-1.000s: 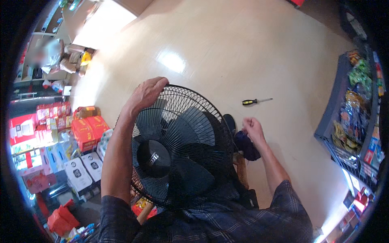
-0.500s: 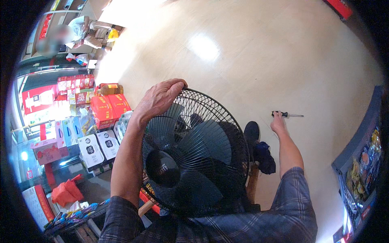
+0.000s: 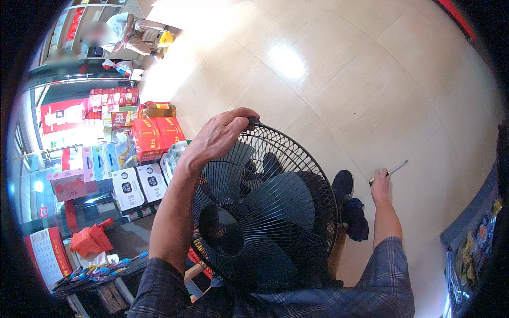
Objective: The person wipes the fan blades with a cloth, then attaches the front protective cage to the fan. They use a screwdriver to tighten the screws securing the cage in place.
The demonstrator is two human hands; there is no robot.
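A black fan (image 3: 220,230) with a round wire grille and broad dark blades fills the space in front of my body. My left hand (image 3: 225,132) grips the grille's top rim, fingers curled over its edge. Out to the right, low by the floor, my right hand (image 3: 380,185) is closed around the handle of a screwdriver (image 3: 398,167). Its thin metal shaft points away to the upper right, and most of the dark and yellow handle is hidden by my fingers.
Beside the fan are a dark shoe (image 3: 342,183) and a bunched dark cloth (image 3: 355,218). Red cartons (image 3: 157,137) and white packs (image 3: 127,188) line a counter on the left. A seated person (image 3: 130,34) is at the far left; a rack of packets (image 3: 472,249) stands right.
My right hand has closed on the screwdriver, whose shaft has swung from level to slanting upward. My left hand stays on the fan's rim; the whole view has shifted slightly.
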